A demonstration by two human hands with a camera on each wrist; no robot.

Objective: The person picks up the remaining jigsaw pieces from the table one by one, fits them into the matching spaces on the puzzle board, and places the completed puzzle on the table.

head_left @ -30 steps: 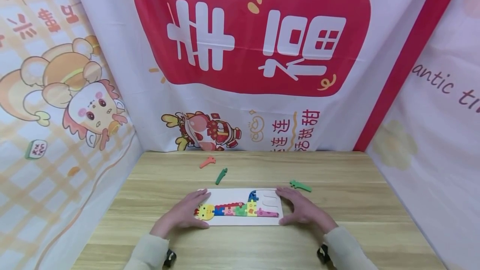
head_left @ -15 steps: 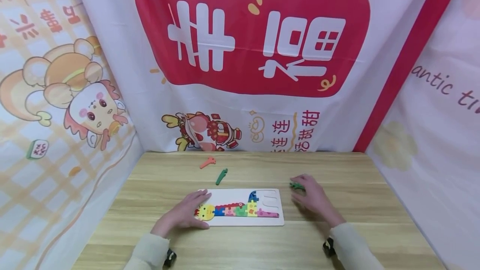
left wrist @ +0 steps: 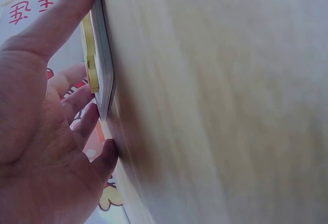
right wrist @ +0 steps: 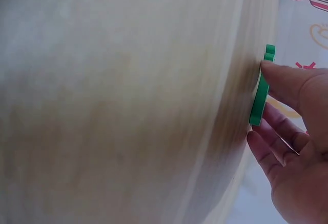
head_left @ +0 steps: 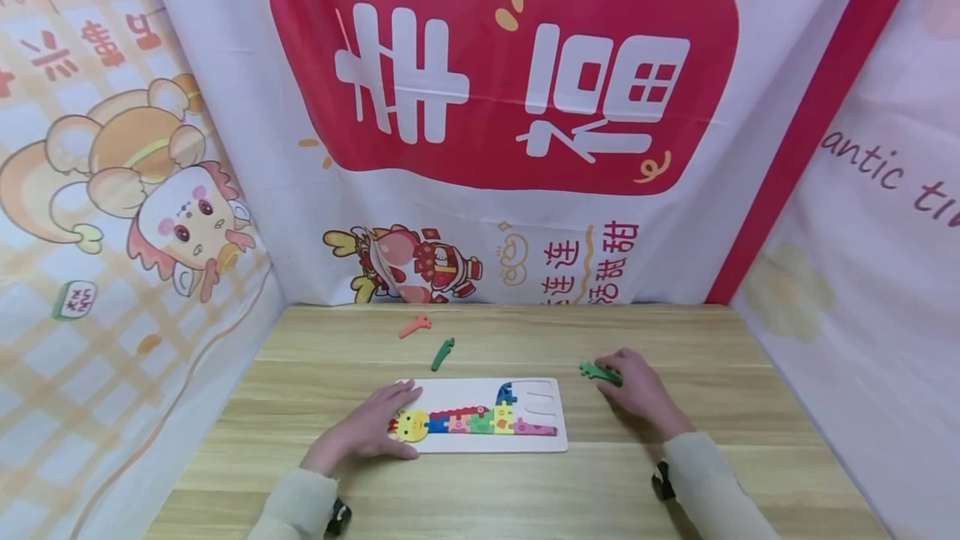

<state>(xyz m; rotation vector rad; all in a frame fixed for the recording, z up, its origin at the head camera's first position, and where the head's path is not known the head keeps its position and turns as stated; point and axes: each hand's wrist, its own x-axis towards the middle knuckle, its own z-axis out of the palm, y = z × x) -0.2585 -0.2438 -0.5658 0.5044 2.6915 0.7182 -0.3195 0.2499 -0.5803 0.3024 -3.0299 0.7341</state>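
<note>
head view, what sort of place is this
Probably a small tabletop booth, perhaps indoors: a wood-grain table is walled on three sides by printed cloth hangings, with a giraffe puzzle board lying on it.

Reaching forward with left arm (head_left: 298, 507) and right arm (head_left: 708, 482), both sleeved and angled inward. Spanning wide with the left hand (head_left: 372, 422), its thumb (left wrist: 54, 26) well apart from lightly bent fingers (left wrist: 78, 102). Pinching with the right hand (head_left: 636, 386), back turned upward, setting thumb (right wrist: 287, 83) opposite bent fingers (right wrist: 265, 152).
</note>
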